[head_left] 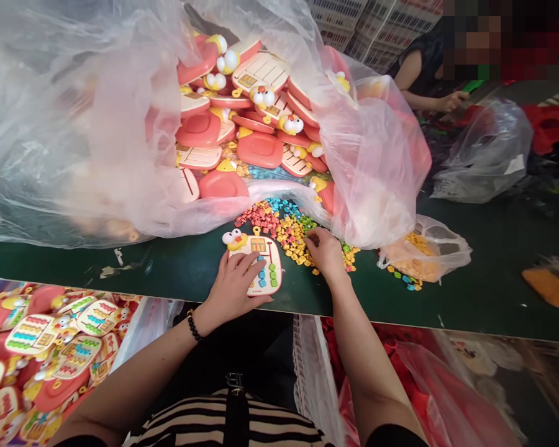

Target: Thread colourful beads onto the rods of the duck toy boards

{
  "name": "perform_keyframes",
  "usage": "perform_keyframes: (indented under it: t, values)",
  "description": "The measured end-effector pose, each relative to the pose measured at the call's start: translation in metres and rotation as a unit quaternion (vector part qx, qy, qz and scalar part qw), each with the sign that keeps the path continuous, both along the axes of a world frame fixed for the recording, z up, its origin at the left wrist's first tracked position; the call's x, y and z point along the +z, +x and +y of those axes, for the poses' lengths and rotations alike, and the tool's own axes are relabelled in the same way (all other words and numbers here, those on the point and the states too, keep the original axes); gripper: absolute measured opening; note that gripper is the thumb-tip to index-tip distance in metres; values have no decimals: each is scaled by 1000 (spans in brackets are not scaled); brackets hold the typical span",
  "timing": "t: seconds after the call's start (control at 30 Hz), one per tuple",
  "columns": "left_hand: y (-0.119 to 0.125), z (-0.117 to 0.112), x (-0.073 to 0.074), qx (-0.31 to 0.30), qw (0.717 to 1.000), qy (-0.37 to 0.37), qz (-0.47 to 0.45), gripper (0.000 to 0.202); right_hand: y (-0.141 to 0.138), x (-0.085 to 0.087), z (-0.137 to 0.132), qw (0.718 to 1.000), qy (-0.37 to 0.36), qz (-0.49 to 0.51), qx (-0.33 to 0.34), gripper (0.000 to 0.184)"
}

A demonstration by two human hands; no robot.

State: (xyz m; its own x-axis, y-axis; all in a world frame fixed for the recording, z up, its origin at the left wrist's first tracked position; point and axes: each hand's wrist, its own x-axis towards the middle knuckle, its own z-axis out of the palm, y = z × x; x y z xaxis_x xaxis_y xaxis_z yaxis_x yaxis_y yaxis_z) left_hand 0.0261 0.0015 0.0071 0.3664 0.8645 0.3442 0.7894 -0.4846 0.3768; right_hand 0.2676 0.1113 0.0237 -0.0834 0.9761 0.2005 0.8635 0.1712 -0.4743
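My left hand [237, 276] lies over a cream toy counting board [276, 253] with a duck head and bulging eyes, its fingers across the face and its thumb along the near edge. Blue and green beads sit in the board's slots. At the right side of a loose pile of yellow beads [294, 239], my right hand [325, 251] has its fingers pinched together; whatever is between the fingertips is too small to make out. Red beads [261, 218], blue beads [279, 203] and some green ones adjoin the yellow heap.
A large clear plastic bag [121, 124] spreads open behind the beads, full of red-backed boards [261, 150]. A small bag of orange-yellow pieces [414, 254] stands to the right. Below left, a bin holds beaded boards [32, 334]. Another person's hand [451, 101] shows at upper right.
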Motion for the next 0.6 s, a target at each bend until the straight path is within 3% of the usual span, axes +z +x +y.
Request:
perform_keyframes:
  t: [0.13,0.27,0.47,0.6]
  values:
    - [0,0,1,3,1000,-3,5,64,0,2,-3,1000,2,14,-26,7]
    - [0,0,0,2,1000,-6,7,64,-3,5,-11,997,52,49,-26,11]
    - [2,0,1,8,1000,-5,8,64,-27,13,-13,990,136,0,-20,11]
    - [2,0,1,6,1000,-7,10,65,-52,13,-19,988,106,44,100,13]
